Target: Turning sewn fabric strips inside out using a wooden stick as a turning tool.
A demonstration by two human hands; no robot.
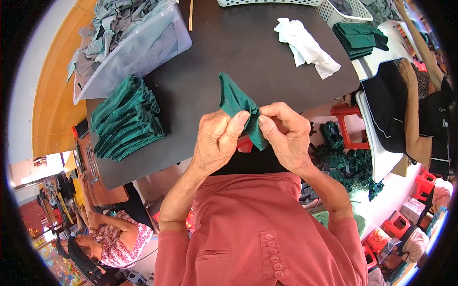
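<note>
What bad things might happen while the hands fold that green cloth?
The left hand and right hand pinch the green cloth in mid-air, right above the dark table edge, so if it slips it may drop to the floor instead of the tabletop. The stack of folded green cloths lies close to the table's near edge, so a bump from an arm might push it off.

colourful printed packages (59, 267) at lower left edge, small boxes (414, 209) on floor at lower right
</note>
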